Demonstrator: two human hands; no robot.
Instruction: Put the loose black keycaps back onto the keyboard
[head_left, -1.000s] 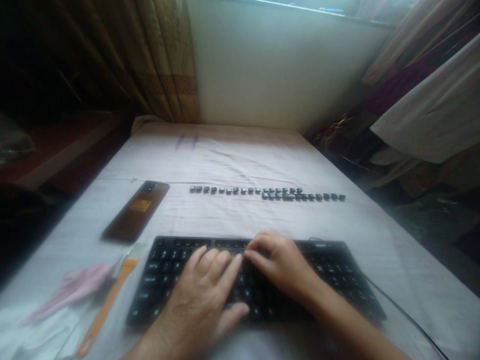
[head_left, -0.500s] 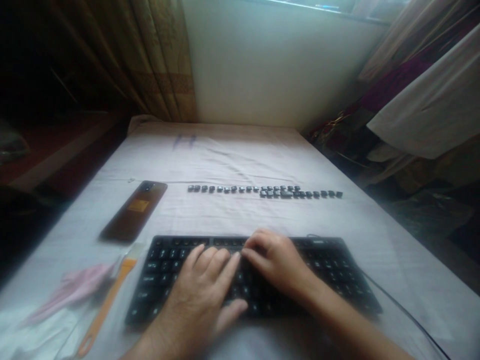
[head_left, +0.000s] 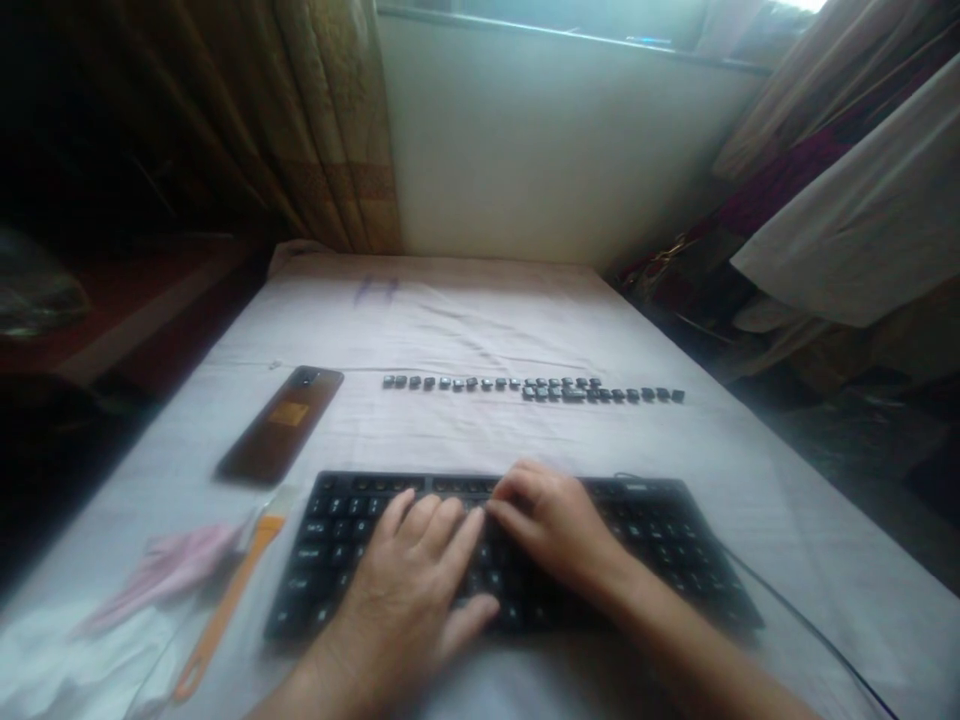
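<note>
A black computer keyboard [head_left: 311,555] lies in front of me on a pale cloth. Across its left and middle keys rests my left hand [head_left: 420,560], fingers stretched out and thumb apart. My right hand [head_left: 551,515] is closed in a pinch at the upper middle of the keyboard, close to the tip of the left index finger. Whatever the pinch may hold is hidden. Beyond the keyboard, several loose keycaps [head_left: 487,384] stand in two rows that partly overlap.
Left of the keyboard are a brush with an orange handle [head_left: 232,600], a pink cloth [head_left: 172,570] and some white cloth or sheet [head_left: 90,665]. A brown phone [head_left: 285,425] lies farther back. The keyboard's cable [head_left: 810,625] trails off right. A wall [head_left: 525,160] stands beyond the bed-like surface.
The camera view has shifted slightly, so the surroundings appear a little lower and the left-side things farther right. Both hands keep nearly the same pose on the keyboard.
</note>
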